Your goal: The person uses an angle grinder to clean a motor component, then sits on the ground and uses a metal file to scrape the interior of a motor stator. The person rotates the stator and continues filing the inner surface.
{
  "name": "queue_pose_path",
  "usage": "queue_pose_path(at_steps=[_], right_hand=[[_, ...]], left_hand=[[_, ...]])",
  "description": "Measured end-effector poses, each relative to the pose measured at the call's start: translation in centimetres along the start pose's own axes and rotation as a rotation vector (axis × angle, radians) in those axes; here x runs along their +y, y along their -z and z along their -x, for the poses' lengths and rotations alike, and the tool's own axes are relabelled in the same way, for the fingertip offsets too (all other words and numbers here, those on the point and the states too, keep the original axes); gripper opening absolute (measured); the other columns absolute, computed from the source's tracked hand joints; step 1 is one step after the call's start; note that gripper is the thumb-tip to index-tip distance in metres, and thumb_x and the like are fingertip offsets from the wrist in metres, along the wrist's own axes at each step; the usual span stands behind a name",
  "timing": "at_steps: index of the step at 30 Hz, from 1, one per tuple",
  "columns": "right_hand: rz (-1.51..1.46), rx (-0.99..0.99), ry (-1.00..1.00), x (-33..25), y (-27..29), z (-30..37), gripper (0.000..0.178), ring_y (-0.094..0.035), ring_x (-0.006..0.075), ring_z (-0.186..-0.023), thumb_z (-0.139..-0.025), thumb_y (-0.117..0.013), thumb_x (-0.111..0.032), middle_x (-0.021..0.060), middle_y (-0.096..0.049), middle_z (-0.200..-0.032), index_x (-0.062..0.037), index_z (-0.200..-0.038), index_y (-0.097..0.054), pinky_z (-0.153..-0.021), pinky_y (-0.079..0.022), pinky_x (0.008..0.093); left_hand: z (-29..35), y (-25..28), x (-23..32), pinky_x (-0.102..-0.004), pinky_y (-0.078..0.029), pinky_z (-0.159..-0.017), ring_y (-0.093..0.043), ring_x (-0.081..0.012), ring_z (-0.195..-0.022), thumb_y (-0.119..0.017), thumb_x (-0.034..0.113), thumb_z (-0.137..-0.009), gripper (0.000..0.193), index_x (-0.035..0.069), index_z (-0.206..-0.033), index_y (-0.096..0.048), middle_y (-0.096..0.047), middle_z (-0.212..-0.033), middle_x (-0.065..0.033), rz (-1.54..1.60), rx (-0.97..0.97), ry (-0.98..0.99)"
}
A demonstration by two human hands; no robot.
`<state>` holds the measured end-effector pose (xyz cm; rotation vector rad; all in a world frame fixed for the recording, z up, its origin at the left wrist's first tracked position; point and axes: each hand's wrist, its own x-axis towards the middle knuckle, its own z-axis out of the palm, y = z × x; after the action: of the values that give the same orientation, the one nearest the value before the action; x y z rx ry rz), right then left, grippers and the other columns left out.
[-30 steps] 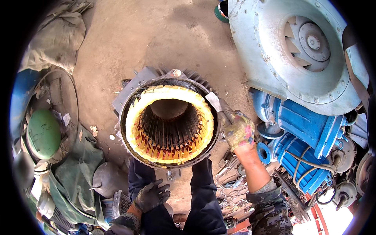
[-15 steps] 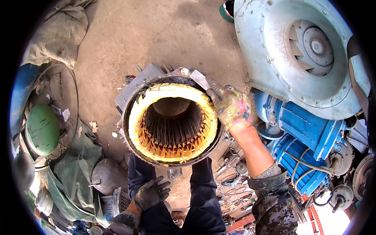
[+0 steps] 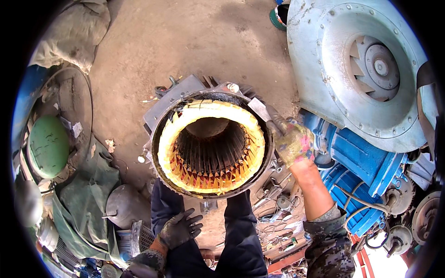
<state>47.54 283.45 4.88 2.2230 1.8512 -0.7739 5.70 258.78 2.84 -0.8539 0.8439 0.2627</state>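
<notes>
A motor stator [image 3: 270, 173] stands in front of me with its round open end up. Its ring of yellow-wrapped winding ends [image 3: 169, 157] surrounds the dark slotted bore. My right hand [image 3: 294, 141], in a patterned yellowish glove, is closed on a flat grey metal blade [image 3: 258, 110], its fingers stretched along it. The blade lies over the stator's upper right rim; whether it touches the rim I cannot tell. My left hand [image 3: 180, 229], in a dark grey glove, rests at my left thigh with its fingers apart, holding nothing.
At the right are a large pale-blue fan housing [image 3: 310, 60] and blue motors [image 3: 364, 150]. Tools and cables [image 3: 278, 204] litter the floor nearer me. A green rounded object [image 3: 47, 146], a green tarp [image 3: 85, 204] and a grey sack [image 3: 76, 34] lie at the left.
My right hand has moved right and nearer to me, taking the blade along the rim. The whole view has shifted slightly. My left hand stays at my thigh.
</notes>
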Motion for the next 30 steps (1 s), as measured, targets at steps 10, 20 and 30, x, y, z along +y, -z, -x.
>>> queue_pose_path(at_steps=[10, 20, 30], right_hand=[[0.122, -0.112, -0.067, -0.2, 1.4, 0.8, 0.044, -0.073, 0.0377, -0.102, -0.106, -0.054, -0.041, 0.0180, -0.074, -0.110, -0.0281, -0.148, -0.063, -0.088, -0.058, 0.0509], [-0.156, 0.048, -0.121, 3.7, 0.7, 3.4, 0.040, -0.073, 0.0388, -0.096, -0.101, -0.069, -0.038, 0.0189, -0.076, -0.101, -0.0302, -0.140, -0.070, -0.086, -0.058, 0.0474], [-0.140, 0.022, -0.129, 3.5, -1.3, 4.2, 0.046, -0.072, 0.0419, -0.096, -0.104, -0.063, -0.039, 0.0218, -0.074, -0.100, -0.0353, -0.149, -0.062, -0.087, -0.058, 0.0504]], left_hand=[[0.1, 0.5, 0.0, -0.0521, -0.045, -0.115, -0.054, -0.0369, -0.138, -0.061, 0.041, -0.107, 0.043, 0.019, -0.144, -0.063, -0.059, -0.149, -0.0176, 0.009, -0.036, 0.009], [0.7, -0.7, -0.5, -0.0517, -0.046, -0.112, -0.052, -0.0370, -0.140, -0.062, 0.040, -0.107, 0.042, 0.018, -0.143, -0.063, -0.057, -0.151, -0.0202, -0.006, 0.006, 0.000], [0.2, -0.4, -0.8, -0.0520, -0.051, -0.111, -0.059, -0.0394, -0.129, -0.066, 0.037, -0.105, 0.045, 0.013, -0.143, -0.061, -0.057, -0.148, -0.0209, 0.041, 0.016, 0.016]])
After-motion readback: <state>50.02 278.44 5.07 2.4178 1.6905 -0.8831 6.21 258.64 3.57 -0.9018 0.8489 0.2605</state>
